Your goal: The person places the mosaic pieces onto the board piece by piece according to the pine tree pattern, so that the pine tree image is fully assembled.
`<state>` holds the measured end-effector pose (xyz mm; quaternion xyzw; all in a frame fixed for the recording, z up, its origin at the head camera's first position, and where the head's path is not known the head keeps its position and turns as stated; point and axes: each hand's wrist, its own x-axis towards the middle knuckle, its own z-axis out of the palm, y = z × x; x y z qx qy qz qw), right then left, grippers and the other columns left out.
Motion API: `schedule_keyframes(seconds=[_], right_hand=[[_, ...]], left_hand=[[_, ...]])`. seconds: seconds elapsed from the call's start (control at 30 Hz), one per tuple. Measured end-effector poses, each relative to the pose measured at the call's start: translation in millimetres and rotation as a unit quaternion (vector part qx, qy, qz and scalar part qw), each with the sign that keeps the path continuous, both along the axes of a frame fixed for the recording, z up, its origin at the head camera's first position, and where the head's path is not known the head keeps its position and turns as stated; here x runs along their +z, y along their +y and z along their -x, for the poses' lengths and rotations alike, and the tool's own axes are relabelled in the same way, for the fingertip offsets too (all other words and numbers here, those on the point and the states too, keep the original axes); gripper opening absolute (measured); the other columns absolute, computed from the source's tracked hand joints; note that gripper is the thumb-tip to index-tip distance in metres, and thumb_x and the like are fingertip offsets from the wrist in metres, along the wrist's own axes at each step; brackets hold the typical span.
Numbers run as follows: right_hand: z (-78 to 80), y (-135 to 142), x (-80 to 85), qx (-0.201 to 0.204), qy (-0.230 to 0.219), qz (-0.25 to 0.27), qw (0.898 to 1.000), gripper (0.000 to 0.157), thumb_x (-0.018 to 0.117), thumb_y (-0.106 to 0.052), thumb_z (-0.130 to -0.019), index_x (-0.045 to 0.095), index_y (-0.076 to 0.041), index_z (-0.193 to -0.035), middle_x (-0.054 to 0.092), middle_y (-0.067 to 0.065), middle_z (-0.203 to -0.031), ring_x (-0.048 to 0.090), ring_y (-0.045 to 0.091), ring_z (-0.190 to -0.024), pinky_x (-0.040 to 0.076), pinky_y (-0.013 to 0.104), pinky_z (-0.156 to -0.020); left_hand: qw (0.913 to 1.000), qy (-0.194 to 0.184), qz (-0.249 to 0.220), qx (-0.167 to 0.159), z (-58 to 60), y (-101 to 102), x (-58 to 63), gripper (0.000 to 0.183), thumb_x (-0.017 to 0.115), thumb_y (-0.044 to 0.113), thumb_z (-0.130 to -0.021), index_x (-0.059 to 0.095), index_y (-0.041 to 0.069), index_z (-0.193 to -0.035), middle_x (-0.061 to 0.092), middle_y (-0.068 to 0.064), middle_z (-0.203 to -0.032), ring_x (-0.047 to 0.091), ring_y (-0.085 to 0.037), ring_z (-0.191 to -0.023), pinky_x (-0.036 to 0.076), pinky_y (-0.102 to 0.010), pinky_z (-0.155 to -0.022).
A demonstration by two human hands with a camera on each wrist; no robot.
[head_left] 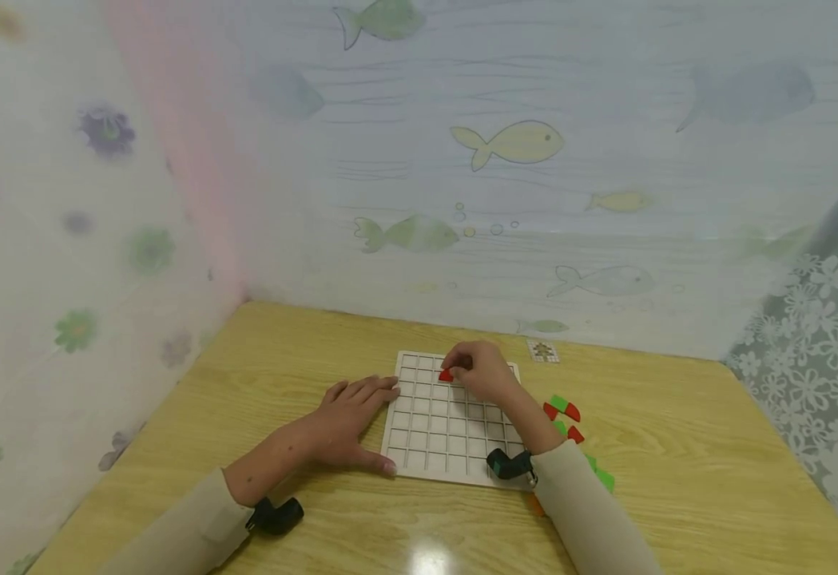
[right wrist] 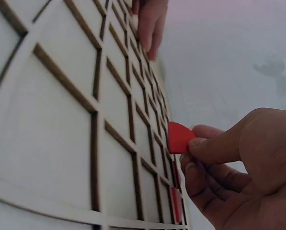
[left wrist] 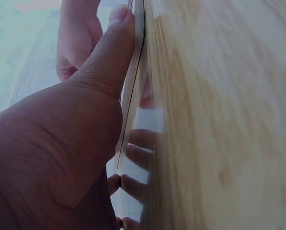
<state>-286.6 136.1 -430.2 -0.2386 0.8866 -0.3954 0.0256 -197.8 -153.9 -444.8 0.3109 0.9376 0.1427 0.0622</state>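
A white square board [head_left: 419, 441] with a raised wooden grid lies on the table. My right hand [head_left: 483, 373] is over its far edge, pinching a red quarter-circle piece [right wrist: 180, 138] between thumb and fingers. In the right wrist view the piece stands tilted at the far grid cells. Beside it, another red piece [right wrist: 176, 203] lies in a cell at the board's edge. My left hand [head_left: 350, 419] rests at the board's left side, fingers spread and straight, with thumb and fingertips touching the rim.
Right of the board lie several loose pieces, among them a green one [head_left: 559, 402], a red one [head_left: 573, 412] and an orange one [head_left: 538, 505] partly hidden by the right sleeve. A small patterned card [head_left: 543, 351] lies behind the board. Printed curtains border the wooden table [head_left: 677, 479].
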Motion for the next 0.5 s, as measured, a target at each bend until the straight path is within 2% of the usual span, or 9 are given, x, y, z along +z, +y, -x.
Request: schedule_keyframes(seconds=[0.17, 0.33, 0.5], right_hand=[[-4.0, -3.7, -1.3, 0.0, 0.005, -0.002, 1.0, 0.016, 0.065, 0.001, -0.102, 0.078, -0.007, -0.104, 0.075, 0.006, -0.099, 0.07, 0.02, -0.091, 0.058, 0.04, -0.08], [-3.6, -6.8, -4.4, 0.001, 0.008, -0.003, 1.0, 0.018, 0.064, 0.001, -0.102, 0.079, -0.008, -0.103, 0.075, 0.005, -0.1, 0.07, 0.019, -0.092, 0.058, 0.041, -0.084], [-2.8, -9.0, -7.3, -0.008, 0.034, -0.028, 0.999, 0.021, 0.065, 0.002, -0.101, 0.082, -0.011, -0.102, 0.07, 0.004, -0.103, 0.067, 0.021, -0.093, 0.058, 0.043, -0.086]], left_hand=[[1.0, 0.003, 0.001, 0.001, -0.5, -0.3, -1.9, 0.121, 0.065, 0.089, -0.079, 0.028, 0.017, -0.169, 0.017, -0.003, -0.178, 0.017, -0.033, -0.163, 0.017, -0.07, -0.123], [1.0, 0.002, 0.002, 0.002, -1.0, -0.1, -1.7, 0.121, 0.067, 0.088, -0.079, 0.028, 0.016, -0.169, 0.017, -0.004, -0.178, 0.017, -0.034, -0.162, 0.017, -0.07, -0.123], [1.0, 0.001, 0.008, 0.004, -0.8, 0.8, -0.9, 0.121, 0.068, 0.087, -0.079, 0.028, 0.016, -0.169, 0.018, -0.003, -0.178, 0.017, -0.034, -0.162, 0.017, -0.07, -0.123]])
